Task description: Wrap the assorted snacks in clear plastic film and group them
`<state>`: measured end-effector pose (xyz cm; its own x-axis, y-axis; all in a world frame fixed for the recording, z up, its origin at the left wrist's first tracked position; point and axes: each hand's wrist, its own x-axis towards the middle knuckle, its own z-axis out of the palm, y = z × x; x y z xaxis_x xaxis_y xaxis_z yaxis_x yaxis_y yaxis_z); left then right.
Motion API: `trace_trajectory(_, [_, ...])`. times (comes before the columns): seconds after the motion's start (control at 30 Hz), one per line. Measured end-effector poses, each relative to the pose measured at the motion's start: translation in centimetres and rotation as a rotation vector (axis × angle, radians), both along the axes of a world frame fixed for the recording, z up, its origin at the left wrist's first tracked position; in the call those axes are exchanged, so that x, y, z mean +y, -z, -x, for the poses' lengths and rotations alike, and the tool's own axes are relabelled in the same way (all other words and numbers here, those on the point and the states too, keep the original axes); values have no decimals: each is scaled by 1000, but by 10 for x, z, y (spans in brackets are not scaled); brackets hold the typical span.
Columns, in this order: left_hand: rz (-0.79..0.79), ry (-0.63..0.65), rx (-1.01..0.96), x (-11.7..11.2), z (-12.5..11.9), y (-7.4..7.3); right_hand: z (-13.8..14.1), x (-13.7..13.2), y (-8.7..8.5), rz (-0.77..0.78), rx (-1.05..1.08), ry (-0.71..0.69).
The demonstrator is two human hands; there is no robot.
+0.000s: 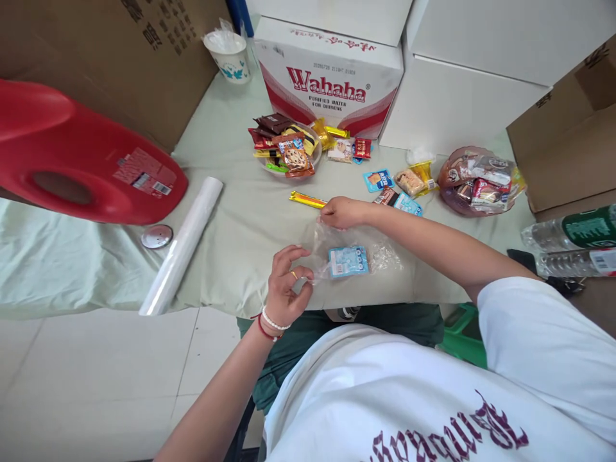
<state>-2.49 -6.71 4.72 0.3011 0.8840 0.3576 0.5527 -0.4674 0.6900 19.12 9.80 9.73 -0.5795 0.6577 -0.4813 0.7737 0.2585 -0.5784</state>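
Observation:
A clear plastic bag [385,255] lies at the table's front edge with a light-blue snack packet [348,261] inside it. My left hand [287,282] pinches the bag's left edge between thumb and forefinger, its other fingers curled. At the bag's upper left, my right hand [341,212] is closed on the plastic, palm down; its fingertips are partly hidden. A slim yellow stick packet [307,199] lies just beyond the right hand, its end close to the knuckles. Beside the right forearm are a brown packet [386,196] and a blue packet [408,205].
Behind, a bowl [315,144] of mixed snacks stands before the Wahaha carton [332,77]. On the right are a pink bowl [452,192] of snacks and plastic bottles [572,263]. A plastic-film roll [183,247], round lid [156,236] and red jug [96,167] occupy the left.

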Motion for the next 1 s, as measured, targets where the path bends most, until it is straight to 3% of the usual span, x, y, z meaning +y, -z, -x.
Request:
trace_trajectory(0.1, [-24,102,111,2,-5,-3,4,-4,0,73,-95,200])
trace_trajectory(0.17, [-35,176,182,7,-11,-2,4,-7,1,78,-117,227])
trace_trajectory(0.23, [-18,160,239,16,-18,3,4,-8,3,82,-107,247])
trace_trajectory(0.37, [69,-121,325,37,-30,19,-2,-6,8,112,9,307])
trace_trajectory(0.47, [34,-359,297,48,-32,25,-15,-3,8,93,67,272])
trace_trajectory(0.57, [-47,-518,234,46,-27,20,-31,-3,6,46,82,229])
trace_trajectory(0.67, [-162,-586,163,26,-23,8,-42,-6,9,54,52,226])
trace_trajectory(0.73, [-237,-516,146,8,-26,0,-44,-8,13,64,32,227])
trace_trajectory(0.83, [-194,-183,257,-10,-41,-4,-42,-11,16,26,43,189])
trace_trajectory(0.9, [-76,-12,402,-11,-54,-2,-40,-14,12,-23,50,144])
trace_trajectory(1.0, [51,51,586,1,-70,2,-39,-28,-4,-160,51,47])
